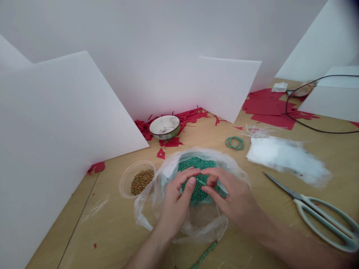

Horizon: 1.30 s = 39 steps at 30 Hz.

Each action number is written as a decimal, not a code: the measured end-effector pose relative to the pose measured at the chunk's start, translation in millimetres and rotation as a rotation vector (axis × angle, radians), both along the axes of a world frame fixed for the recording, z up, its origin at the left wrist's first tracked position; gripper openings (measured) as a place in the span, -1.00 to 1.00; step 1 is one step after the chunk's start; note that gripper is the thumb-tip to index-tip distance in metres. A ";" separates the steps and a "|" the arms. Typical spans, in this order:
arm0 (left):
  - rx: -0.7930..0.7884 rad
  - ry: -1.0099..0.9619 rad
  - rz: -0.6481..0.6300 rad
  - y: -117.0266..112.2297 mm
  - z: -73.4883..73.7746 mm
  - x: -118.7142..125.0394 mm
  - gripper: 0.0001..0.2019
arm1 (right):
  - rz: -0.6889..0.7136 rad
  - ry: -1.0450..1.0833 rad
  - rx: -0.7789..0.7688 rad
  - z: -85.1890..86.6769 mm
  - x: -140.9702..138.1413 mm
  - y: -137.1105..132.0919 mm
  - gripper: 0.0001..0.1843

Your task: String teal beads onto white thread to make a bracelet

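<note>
Pale wood filled the surface across the lower part of my view, with white panels standing upright along its left and back. Just below the middle of the frame I saw a heap of green beads, lying in an open clear plastic bag. I had both bare hands over it, tips nearly meeting. On the left hand the fingers were bent, thumb and index finger only narrowly apart; on the right hand they were curled too, with a slightly wider gap. Through the blur I could not tell whether either one pinched anything. Below the right hand, a thin white thread curved down to a string of green beads at the bottom edge.

Just left of the bag, I had a round clear tub with gold-brown beads inside. Above the bag, a bowl sat among red scraps. Right of centre lay a coiled green strand, near a blurred whitish pile. Scissors rested at lower right, point towards the bag. Farthest out, at upper right, I made out red sheets and a black cable.
</note>
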State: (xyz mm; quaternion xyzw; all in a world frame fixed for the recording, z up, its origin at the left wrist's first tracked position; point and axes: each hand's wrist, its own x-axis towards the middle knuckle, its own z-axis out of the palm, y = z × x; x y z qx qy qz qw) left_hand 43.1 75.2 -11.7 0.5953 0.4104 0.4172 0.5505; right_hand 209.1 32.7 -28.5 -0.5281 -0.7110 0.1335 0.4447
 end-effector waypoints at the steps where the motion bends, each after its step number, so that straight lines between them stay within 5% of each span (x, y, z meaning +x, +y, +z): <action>1: -0.006 -0.004 0.015 0.0 -1.1 -0.5 -0.81 | -0.001 -0.003 0.011 -0.8 -0.1 0.0 -0.67; 10: -0.107 -0.048 0.052 2.0 -11.7 -1.1 -0.86 | -0.026 0.029 0.018 -3.5 -1.2 -0.3 -0.71; 24: 0.017 0.038 0.088 -2.1 -0.1 -4.9 -0.88 | 0.019 0.042 0.057 12.9 -5.7 -6.4 -0.92; 39: 0.041 0.022 0.071 -5.6 -2.5 -3.8 -0.87 | 0.020 -0.028 0.127 11.8 -5.5 -6.4 -0.92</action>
